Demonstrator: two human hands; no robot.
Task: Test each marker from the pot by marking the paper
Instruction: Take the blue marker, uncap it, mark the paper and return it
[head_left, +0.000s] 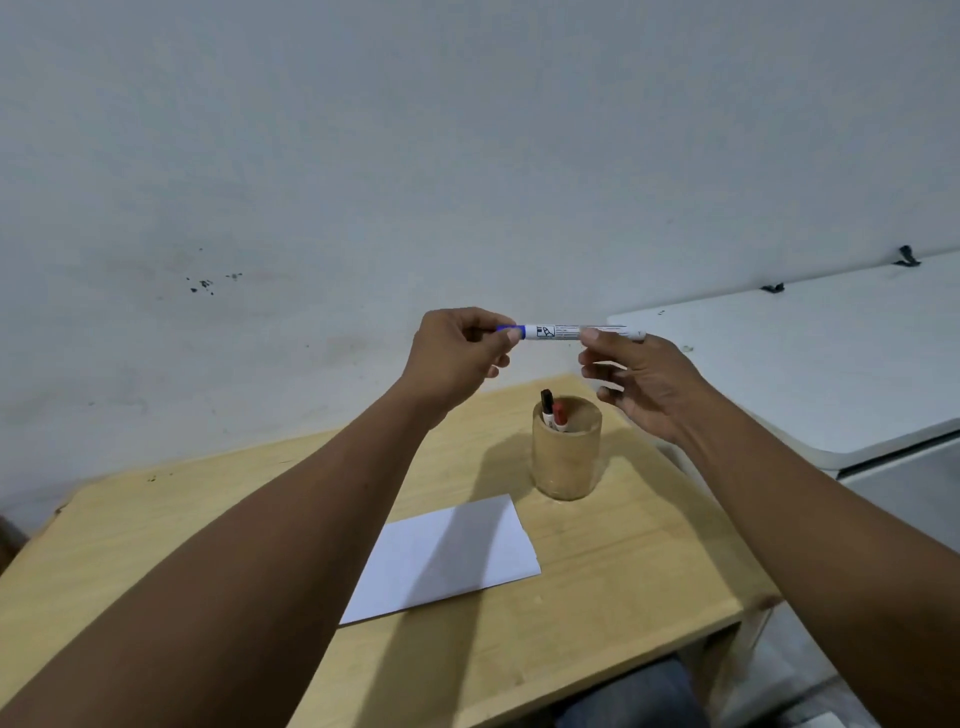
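2 markers (552, 413) (pot (566, 457)), 1 blue marker (561, 332)

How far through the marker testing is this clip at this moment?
Early. The paper shows no marks. In hand: the blue marker, held level above the table, left hand on its blue cap end, right hand on the barrel. Left: mark with it, then the black marker and red marker in the pot.

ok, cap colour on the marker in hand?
Blue cap, pinched by the left hand; head view, the only one.
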